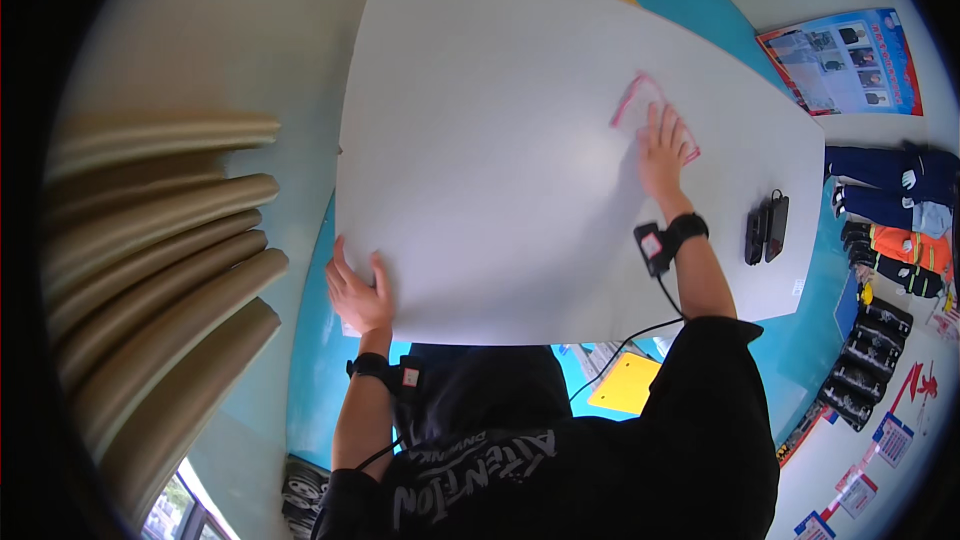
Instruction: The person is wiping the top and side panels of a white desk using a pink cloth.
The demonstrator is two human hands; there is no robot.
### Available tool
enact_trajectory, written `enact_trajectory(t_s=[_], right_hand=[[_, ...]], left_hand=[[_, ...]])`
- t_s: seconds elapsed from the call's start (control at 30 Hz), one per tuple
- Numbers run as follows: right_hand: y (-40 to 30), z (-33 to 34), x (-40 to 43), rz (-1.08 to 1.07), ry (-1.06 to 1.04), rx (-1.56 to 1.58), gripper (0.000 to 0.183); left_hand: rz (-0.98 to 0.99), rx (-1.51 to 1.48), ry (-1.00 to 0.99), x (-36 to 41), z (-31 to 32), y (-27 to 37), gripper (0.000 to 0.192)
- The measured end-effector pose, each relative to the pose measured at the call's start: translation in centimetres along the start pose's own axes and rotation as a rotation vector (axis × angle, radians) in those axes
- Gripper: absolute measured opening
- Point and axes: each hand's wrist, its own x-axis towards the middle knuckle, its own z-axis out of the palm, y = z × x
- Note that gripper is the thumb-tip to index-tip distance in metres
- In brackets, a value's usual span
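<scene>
A white tabletop (495, 165) spreads out before me. On its right half, my right hand (662, 150) presses flat on a pale cloth with a pink edge (637, 99); the fingers lie spread over it, and part of the cloth is hidden beneath them. At the near left corner of the tabletop rests my left hand (361, 289), its fingers apart, with nothing in it. Each wrist wears a black strap with a small box and a cable.
Black devices (765, 229) lie near the table's right edge. A curtain (172, 240) hangs in folds at the left. Yellow chair-like pieces (626, 382) show beyond the near edge. Clothing (900, 187) and a poster (847, 64) are at the right.
</scene>
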Motion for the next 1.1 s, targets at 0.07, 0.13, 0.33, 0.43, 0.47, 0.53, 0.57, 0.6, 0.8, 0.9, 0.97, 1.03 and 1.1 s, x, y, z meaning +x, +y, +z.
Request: enact_trajectory(t_s=[0.07, 0.13, 0.33, 0.43, 0.47, 0.53, 0.57, 0.6, 0.8, 0.9, 0.97, 1.03, 1.1], right_hand=[[-3.9, -0.1, -5.1, -0.228, 0.065, -0.023, 0.057], [-7.8, -0.4, -11.4, -0.348, 0.003, 0.061, 0.06], [-18.2, -3.2, -25.1, -0.5, -0.261, 0.297, 0.055], [-18.8, -3.7, -25.4, -0.519, -0.267, 0.323, 0.051], [-18.9, -3.8, -25.3, -0.509, -0.252, 0.312, 0.05], [-19.0, -3.8, -24.8, -0.496, -0.235, 0.298, 0.05], [-19.2, -3.8, -24.6, -0.488, -0.23, 0.287, 0.049], [-19.2, -3.9, -24.6, -0.475, -0.23, 0.274, 0.049], [-20.6, -2.6, -17.5, -0.416, -0.117, 0.265, 0.047], [-21.4, -0.8, -9.1, -0.394, -0.054, 0.21, 0.049], [-21.9, 0.2, -3.5, -0.351, -0.076, 0.199, 0.051], [-22.6, 0.5, 1.2, -0.332, -0.114, 0.203, 0.052], [-22.7, 0.6, 5.1, -0.302, -0.141, 0.153, 0.054]], left_hand=[[0.005, 0.002, 0.011, -0.3, -0.3, -0.2, 0.05], [-0.015, 0.019, -0.005, -0.4, 0.1, 0.0, 0.051], [-0.028, 0.051, -0.011, -0.6, 0.1, 0.0, 0.052], [-0.039, 0.042, -0.024, -0.7, 0.3, -0.1, 0.052], [-0.038, 0.043, -0.025, -0.9, 0.3, -0.2, 0.052], [-0.044, 0.055, -0.012, -0.9, 0.6, 0.0, 0.052], [-0.045, 0.056, -0.014, -0.9, 0.7, 0.0, 0.052], [-0.04, 0.055, -0.018, -0.9, 0.6, 0.1, 0.052], [-0.034, 0.048, -0.008, -0.3, 0.5, 0.3, 0.052], [-0.018, 0.033, -0.001, -0.5, 0.1, 0.3, 0.052], [-0.013, 0.024, -0.001, -0.2, 0.2, 0.3, 0.052], [-0.034, 0.012, -0.042, -0.4, -0.1, 0.4, 0.052], [-0.063, 0.019, -0.079, -0.7, -0.2, 0.4, 0.053]])
